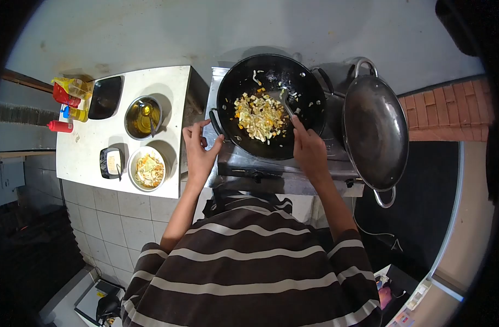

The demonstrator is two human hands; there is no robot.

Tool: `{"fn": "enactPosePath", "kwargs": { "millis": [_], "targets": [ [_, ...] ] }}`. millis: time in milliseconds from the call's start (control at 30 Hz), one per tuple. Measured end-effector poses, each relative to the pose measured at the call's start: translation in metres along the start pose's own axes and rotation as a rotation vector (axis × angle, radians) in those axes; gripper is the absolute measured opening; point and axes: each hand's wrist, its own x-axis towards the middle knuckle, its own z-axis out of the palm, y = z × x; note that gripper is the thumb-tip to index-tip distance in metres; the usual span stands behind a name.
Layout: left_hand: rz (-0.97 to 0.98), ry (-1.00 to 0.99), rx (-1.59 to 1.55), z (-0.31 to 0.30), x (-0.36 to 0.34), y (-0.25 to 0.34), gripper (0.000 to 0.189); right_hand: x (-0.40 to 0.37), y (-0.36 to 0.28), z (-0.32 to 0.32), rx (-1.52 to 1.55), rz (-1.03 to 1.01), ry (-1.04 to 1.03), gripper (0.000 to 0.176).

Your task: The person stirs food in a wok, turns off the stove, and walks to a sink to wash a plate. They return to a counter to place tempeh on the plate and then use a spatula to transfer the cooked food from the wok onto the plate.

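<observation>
Stove, one: metal, middle of the frame, directly before the person.

Surface, one: white, upper left of the frame, standing apart from the stove by a narrow gap.

Pan, one: black, round, on the stove, upper middle of the frame. One looped handle juts from its left rim, another from its upper right.

Wok, one: bare steel, two-handled, tilted, right of the pan; long axis running up and down the frame.

Food, one heap: chopped, pale and yellow, left of centre in the pan, stray bits around it.

Left hand, one: thumb and fingers apart, spread about the pan's left handle; whether they touch it I cannot tell from where I stand.

Right hand, one: fingers clamped on the utensil, at the pan's lower right rim.

Pot and bowl, one each: on the surface, pot above, bowl below in the frame; yellow liquid in the pot, a shredded mix in the bowl.

Utensil, one: grey metal, inside the pan, right of its centre. It lies up and slightly left of the right hand, by far the nearer of the two. Long axis slanting; head end points to the upper left, beside the right edge of the food, so the heap sits left of the shaft.
</observation>
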Motion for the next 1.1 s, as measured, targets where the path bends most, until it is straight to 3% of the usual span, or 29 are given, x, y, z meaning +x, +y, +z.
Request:
{"fn": "enactPosePath", "kwargs": {
  "millis": [167, 233, 333, 500, 667, 767, 800, 900, 1000, 1100],
  "targets": [
    [0.039, 0.005, 0.016, 0.003, -0.001, -0.007, 0.048, 0.044, -0.014, -0.041, 0.4, 0.001, 0.059, 0.03],
    [0.045, -0.003, 0.025, 0.002, 0.0, -0.007, 0.048, 0.073, -0.01, -0.048, 0.412, 0.095, 0.006, 0.027],
    [0.077, -0.007, -0.034, 0.003, 0.001, -0.009, 0.046, 0.104, 0.004, -0.041, 0.342, -0.016, 0.053, 0.025],
    [-0.049, -0.08, -0.123, 0.0, 0.0, -0.004, 0.046, 0.117, 0.01, -0.05, 0.358, -0.052, -0.316, 0.025],
    [-0.049, -0.097, -0.133, -0.001, 0.001, -0.004, 0.046, 0.151, 0.017, -0.063, 0.407, 0.001, -0.137, 0.026],
    [-0.052, -0.11, -0.142, 0.0, 0.001, -0.007, 0.046, 0.153, 0.001, -0.066, 0.343, 0.164, -0.523, 0.028],
    [-0.062, -0.117, -0.151, 0.001, 0.002, -0.007, 0.046, 0.15, 0.001, -0.066, 0.383, 0.12, -0.588, 0.03],
    [-0.097, -0.126, -0.214, 0.001, 0.001, -0.004, 0.046, 0.152, 0.0, -0.095, 0.318, 0.179, -0.715, 0.03],
    [-0.082, -0.131, -0.185, -0.001, 0.002, -0.003, 0.046, 0.165, 0.01, -0.115, 0.216, 0.184, -0.649, 0.031],
    [-0.048, -0.116, -0.165, -0.001, 0.001, -0.003, 0.047, 0.183, 0.033, -0.087, 0.17, 0.287, -0.693, 0.031]
  ]
}}
